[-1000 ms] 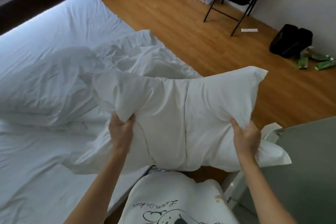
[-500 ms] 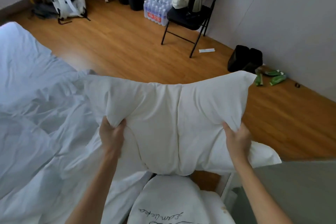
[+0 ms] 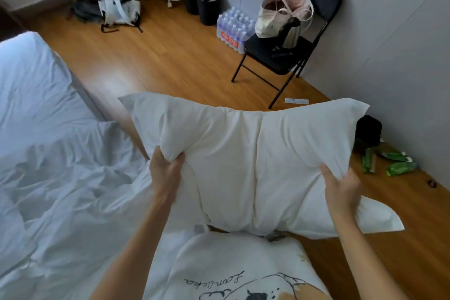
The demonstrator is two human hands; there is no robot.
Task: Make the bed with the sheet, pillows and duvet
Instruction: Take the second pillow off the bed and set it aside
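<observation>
I hold a white pillow (image 3: 246, 153) up in front of my chest, over the wooden floor beside the bed. My left hand (image 3: 165, 173) grips its near left edge with a fistful of fabric. My right hand (image 3: 341, 187) grips its near right edge, thumb on top. A rumpled white duvet (image 3: 68, 190) lies heaped on the bed at the left. Beyond it the white sheet (image 3: 31, 85) covers the mattress to its far corner.
A black folding chair (image 3: 292, 41) with a tote bag and a kettle stands by the right wall. A pack of water bottles (image 3: 231, 29), black bins (image 3: 202, 0) and a backpack (image 3: 117, 5) line the far wall. Green packets (image 3: 397, 165) lie on the floor at right.
The view has swung right, away from the bed toward the floor and chair. The pillow has come along in both hands, from over the duvet to over the floor.
</observation>
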